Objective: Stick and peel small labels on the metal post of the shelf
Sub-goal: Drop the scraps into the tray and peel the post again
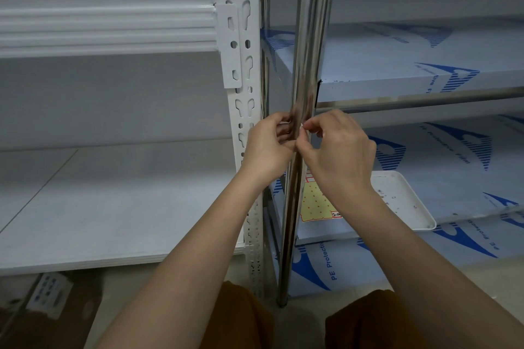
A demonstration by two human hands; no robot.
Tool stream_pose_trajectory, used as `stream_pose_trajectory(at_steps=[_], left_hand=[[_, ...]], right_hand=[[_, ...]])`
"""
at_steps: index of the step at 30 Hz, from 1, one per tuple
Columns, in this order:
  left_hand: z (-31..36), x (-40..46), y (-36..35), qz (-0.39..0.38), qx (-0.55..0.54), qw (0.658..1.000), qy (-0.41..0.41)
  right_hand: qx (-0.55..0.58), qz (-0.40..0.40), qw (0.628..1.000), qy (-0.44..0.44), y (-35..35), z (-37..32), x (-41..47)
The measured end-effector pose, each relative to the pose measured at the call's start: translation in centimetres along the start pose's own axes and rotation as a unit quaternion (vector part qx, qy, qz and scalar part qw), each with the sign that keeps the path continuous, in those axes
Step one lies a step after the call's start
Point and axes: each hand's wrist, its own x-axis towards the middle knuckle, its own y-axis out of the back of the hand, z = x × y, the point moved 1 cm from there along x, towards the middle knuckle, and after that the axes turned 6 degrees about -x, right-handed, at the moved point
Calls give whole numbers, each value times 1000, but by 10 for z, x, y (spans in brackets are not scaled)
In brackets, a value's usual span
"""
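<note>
Two bare hands meet at one shiny metal post [307, 36], the round front upright of a steel shelf. The left hand [268, 150] curls its fingers round the post from the left side, gripping it. The right hand [338, 147] comes in from the right with thumb and forefinger pinched together on one tiny white label [301, 125], which sits right at the post's surface; whether it is stuck down or lifted I cannot tell. Behind the right wrist, on the lower shelf board [467, 178] covered in blue-printed protective film, lie one yellow sticker sheet [314, 204] with rows of red dots and one white tray [408, 207] holding a few small scraps, too small to count. Two film-covered shelf boards show on this unit. To the left stands one white perforated upright [243, 45] of a second, white shelf.
</note>
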Motion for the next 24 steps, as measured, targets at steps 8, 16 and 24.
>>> stream_pose_trajectory(at_steps=[8,16,24], left_hand=[[0,0,-1,12,31,999,-11],[0,-1,-2,11,26,1000,-10],[-2,0,-2,8,2,1000,8]], right_hand=[[-22,-1,1000,5,-3,-1,4],[36,-13,999,-26,-3,2,4],[101,-29,993,-56,-2,11,-2]])
